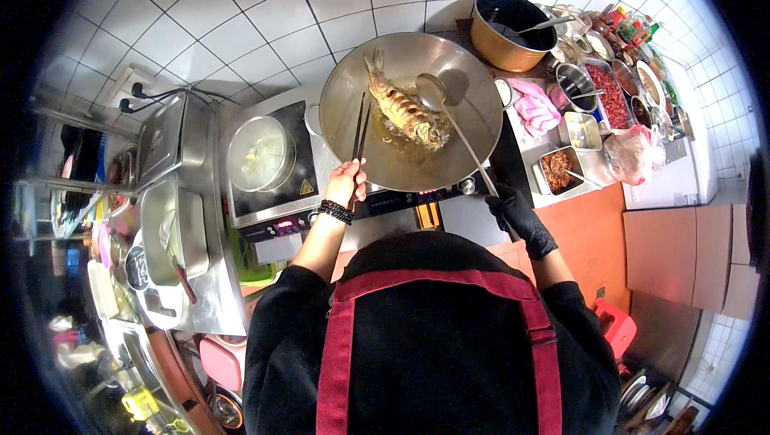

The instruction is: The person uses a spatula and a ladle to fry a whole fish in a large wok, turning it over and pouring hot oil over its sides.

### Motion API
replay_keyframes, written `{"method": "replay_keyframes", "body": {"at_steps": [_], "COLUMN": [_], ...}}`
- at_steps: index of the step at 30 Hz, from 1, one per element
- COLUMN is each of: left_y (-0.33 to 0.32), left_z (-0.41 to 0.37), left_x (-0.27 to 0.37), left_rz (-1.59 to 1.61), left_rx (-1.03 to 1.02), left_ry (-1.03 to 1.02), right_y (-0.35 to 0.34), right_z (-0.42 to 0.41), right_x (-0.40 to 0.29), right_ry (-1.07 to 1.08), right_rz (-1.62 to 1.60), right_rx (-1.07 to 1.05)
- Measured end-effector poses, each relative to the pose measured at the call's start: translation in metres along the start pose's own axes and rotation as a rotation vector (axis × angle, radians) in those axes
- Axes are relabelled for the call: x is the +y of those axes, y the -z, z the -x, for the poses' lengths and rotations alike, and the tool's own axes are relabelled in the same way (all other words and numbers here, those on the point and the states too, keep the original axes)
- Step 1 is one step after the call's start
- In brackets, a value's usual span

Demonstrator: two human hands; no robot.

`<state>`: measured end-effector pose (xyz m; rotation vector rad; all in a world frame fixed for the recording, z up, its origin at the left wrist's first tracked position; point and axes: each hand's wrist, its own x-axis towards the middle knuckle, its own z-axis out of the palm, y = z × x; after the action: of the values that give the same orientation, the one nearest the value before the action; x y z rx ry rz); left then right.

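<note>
A whole browned fish [400,104] with scored sides lies in hot oil in a large steel wok [349,89], its tail towards the wall. My left hand [346,183], bare with dark beads at the wrist, holds a pair of dark chopsticks [361,131] whose tips reach over the wok to the left of the fish. My right hand [522,221], in a black glove, grips the long handle of a metal ladle [431,92]. The ladle's bowl is over the wok, just right of the fish.
A pot of pale liquid [260,155] stands on the left cooker. Behind right is a deep brown pot [508,50] with a utensil. Right of the wok lie a pink cloth [533,107], a tin of red-brown sauce [556,173] and several ingredient containers. A steel basin [195,236] stands left.
</note>
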<state>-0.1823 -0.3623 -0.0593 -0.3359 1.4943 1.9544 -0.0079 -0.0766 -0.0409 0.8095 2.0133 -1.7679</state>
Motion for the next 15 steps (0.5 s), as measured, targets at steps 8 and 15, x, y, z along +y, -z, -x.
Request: {"method": "replay_keyframes", "body": {"at_steps": [8,15], "left_y": [0.004,0.004], "left_z": [0.004,0.001], "left_x": [0.004,-0.008], "left_rz": [0.035,0.063], "left_rx": [0.029,-0.041], "left_ry": [-0.057,0.026], "right_y": [-0.021,-0.022], "right_z": [0.025,0.008], "right_x": [-0.014,0.0], "right_ry": [-0.03,0.028], "right_rz": [-0.021,-0.006], "right_rx": [-0.289,-0.13]}}
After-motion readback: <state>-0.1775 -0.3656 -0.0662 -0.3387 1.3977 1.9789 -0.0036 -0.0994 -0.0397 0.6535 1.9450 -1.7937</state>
